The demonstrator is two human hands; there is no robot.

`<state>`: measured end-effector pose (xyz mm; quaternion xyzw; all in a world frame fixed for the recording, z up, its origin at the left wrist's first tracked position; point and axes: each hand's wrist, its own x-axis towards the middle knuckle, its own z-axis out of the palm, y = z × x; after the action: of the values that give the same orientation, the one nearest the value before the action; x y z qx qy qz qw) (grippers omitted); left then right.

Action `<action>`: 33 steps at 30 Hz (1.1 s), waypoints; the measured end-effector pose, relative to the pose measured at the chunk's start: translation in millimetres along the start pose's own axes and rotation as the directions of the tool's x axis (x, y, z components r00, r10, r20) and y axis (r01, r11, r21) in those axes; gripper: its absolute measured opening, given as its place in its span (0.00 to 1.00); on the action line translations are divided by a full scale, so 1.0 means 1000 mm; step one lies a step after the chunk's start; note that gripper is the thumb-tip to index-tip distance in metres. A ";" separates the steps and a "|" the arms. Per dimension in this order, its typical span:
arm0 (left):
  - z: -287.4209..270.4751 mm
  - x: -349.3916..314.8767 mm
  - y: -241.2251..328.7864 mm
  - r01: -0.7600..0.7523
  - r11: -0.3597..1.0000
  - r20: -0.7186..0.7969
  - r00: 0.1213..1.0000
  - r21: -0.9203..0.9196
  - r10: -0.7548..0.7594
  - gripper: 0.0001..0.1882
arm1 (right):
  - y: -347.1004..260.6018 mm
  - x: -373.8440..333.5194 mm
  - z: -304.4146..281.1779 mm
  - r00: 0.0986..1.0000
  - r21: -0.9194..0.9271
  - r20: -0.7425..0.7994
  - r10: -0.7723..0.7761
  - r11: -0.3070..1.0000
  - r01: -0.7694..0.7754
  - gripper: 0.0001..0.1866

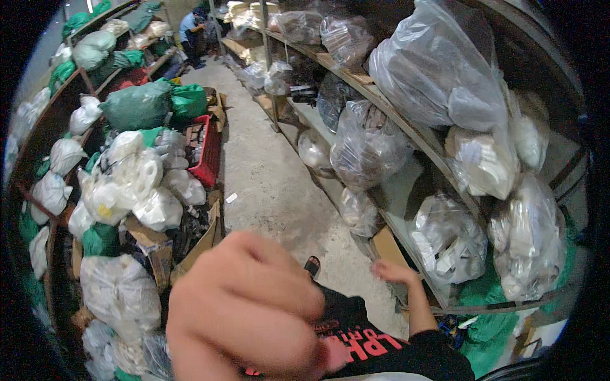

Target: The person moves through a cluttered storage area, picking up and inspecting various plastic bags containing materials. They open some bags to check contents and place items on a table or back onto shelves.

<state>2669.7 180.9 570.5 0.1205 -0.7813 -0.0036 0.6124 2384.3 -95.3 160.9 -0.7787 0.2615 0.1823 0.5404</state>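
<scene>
Very close to the view, my left hand (244, 311) looms large with its fingers curled into a fist. What it holds, if anything, is hidden behind the fingers. My right hand (395, 273) hangs lower down to the right, slightly blurred, its fingers loosely apart and nothing visible in them. Beside it, on the low shelf edge, leans a brown cardboard piece (389, 247). A clear plastic bag of pale pieces (450, 238) lies on the shelf just past that hand. The black shirt (343, 311) with red print shows below the hands.
A concrete aisle (267, 165) runs away between shelves. On the left are white plastic bags (130, 178), a green sack (136, 105), a red crate (206, 149) and an open carton (152, 247). Large clear bags (438, 70) fill the right shelves. A person (190, 35) crouches at the far end.
</scene>
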 end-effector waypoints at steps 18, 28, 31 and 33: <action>-0.348 -0.199 -0.291 0.698 0.603 -0.279 0.711 0.385 -0.645 0.10 | -0.169 0.312 -0.372 0.272 0.303 -0.812 0.517 0.770 -0.561 0.53; -0.464 -0.256 -0.413 0.902 0.421 -0.270 0.429 0.089 -0.862 0.08 | -0.188 0.287 -0.224 -0.136 0.265 -0.963 0.232 0.903 -0.339 0.13; -0.453 -0.251 -0.443 0.867 0.482 -0.135 0.496 0.128 -0.858 0.07 | -0.262 0.306 -0.185 0.018 0.058 -0.997 0.075 0.878 -0.476 0.13; -0.436 -0.246 -0.459 0.856 0.499 -0.040 0.508 0.135 -0.860 0.06 | -0.301 0.313 -0.169 0.072 0.175 -0.967 0.243 0.847 -0.503 0.14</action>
<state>3225.7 -155.5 373.9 0.5336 -0.6268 -0.2548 0.5075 2815.8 -235.4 266.8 -0.6679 0.7118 -0.1932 0.0996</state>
